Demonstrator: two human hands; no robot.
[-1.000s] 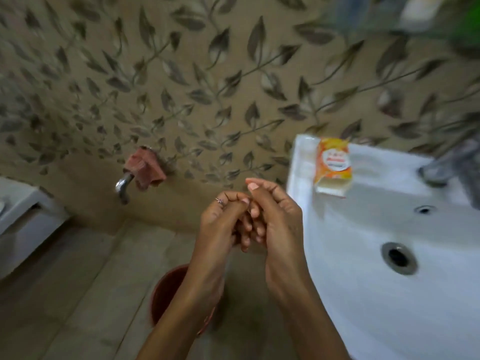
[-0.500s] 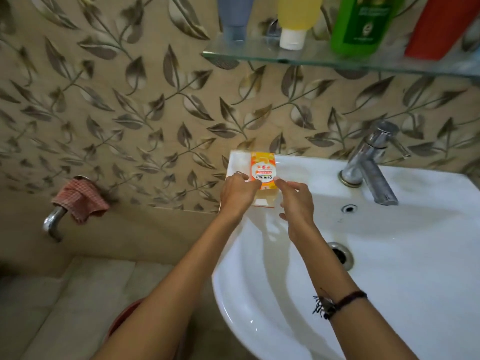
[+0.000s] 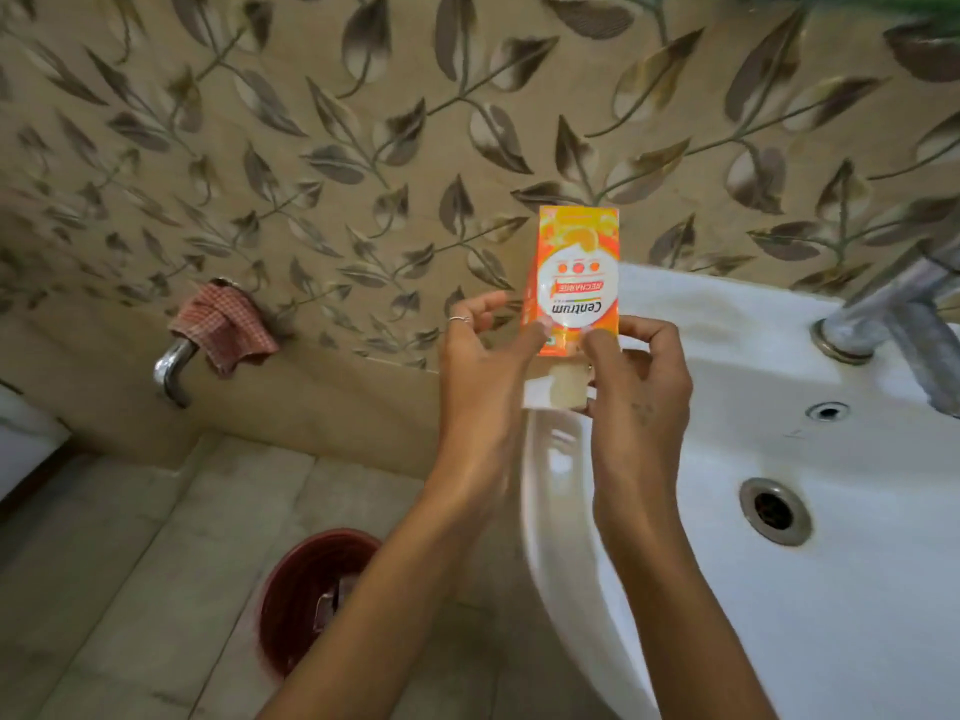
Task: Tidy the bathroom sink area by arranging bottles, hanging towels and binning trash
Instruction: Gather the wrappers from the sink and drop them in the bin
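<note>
Reaching forward side by side, forearms raised over the sink's (image 3: 587,589) left rim. Left hand (image 3: 480,366) pinching the orange sachet's (image 3: 576,278) lower left corner, thumb in front, other fingers fanned loose. Right hand (image 3: 636,379) pinching the lower right corner, fingers curled behind. Hanging upside down, above the sink's back-left corner: "Centrum", "RECHARGE". Showing beneath it, a pale soap bar (image 3: 563,387).

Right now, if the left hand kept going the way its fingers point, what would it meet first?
The left hand already pinches the orange packet at its lower edge. Its free fingers point up and away, so beyond lies the leaf-patterned wall, though depth is unclear.
</note>
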